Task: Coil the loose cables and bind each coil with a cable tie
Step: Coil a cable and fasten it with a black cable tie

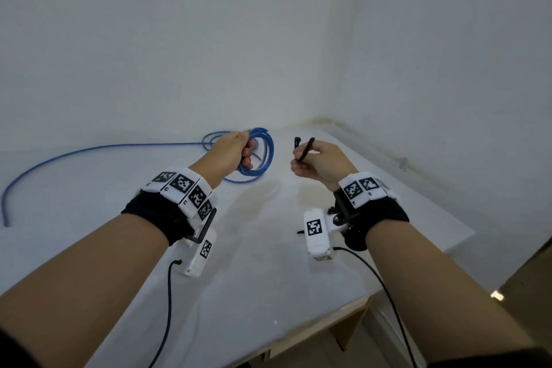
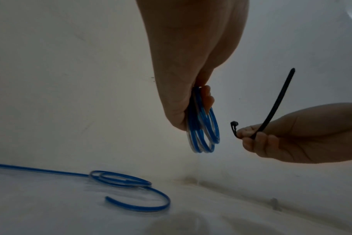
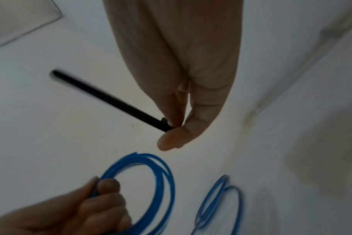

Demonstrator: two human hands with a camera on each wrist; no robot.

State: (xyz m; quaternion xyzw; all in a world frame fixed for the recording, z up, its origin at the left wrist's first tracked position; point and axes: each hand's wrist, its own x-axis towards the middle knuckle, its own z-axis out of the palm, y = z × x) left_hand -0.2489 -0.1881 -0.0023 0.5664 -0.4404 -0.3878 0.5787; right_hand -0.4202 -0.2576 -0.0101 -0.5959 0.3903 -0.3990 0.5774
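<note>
My left hand (image 1: 236, 152) grips a coil of blue cable (image 1: 265, 149) and holds it above the white table (image 1: 268, 263). In the left wrist view the coil (image 2: 203, 135) hangs from the curled fingers (image 2: 207, 98). My right hand (image 1: 316, 161) pinches a black cable tie (image 1: 304, 149) a short way right of the coil, apart from it. The tie (image 2: 275, 105) is bent, its head end curling toward the coil and its long tail pointing up. In the right wrist view the tie (image 3: 110, 100) sticks out left from the pinching fingers (image 3: 175, 136), above the held coil (image 3: 163, 182).
More blue cable (image 1: 89, 152) trails left across the table to a loose end (image 1: 6, 218) near the left edge, with slack loops (image 2: 120, 181) lying on the surface below the coil. Walls meet in a corner behind. The table's front edge (image 1: 328, 317) drops off at the right.
</note>
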